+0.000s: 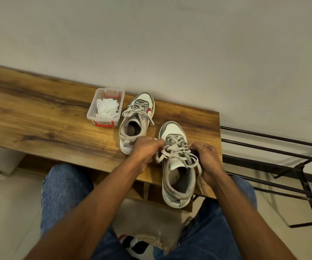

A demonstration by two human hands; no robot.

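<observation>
Two grey-and-white sneakers stand on a wooden table (39, 113). The nearer sneaker (177, 177) sits at the table's right front corner, its heel over the edge and its toe pointing away from me. My left hand (147, 149) pinches its pale lace (175, 152) on the left side of the eyelets. On the shoe's right side, my right hand (207, 160) grips the lace with curled fingers. The other sneaker (136, 119), with a red mark on its side, stands farther back to the left with loose laces.
A clear plastic box (105, 107) with red clips holds crumpled white tissue, left of the far sneaker. A black metal rack (282, 166) stands right of the table. My knees in blue jeans are under the table's front edge. A plain wall runs behind.
</observation>
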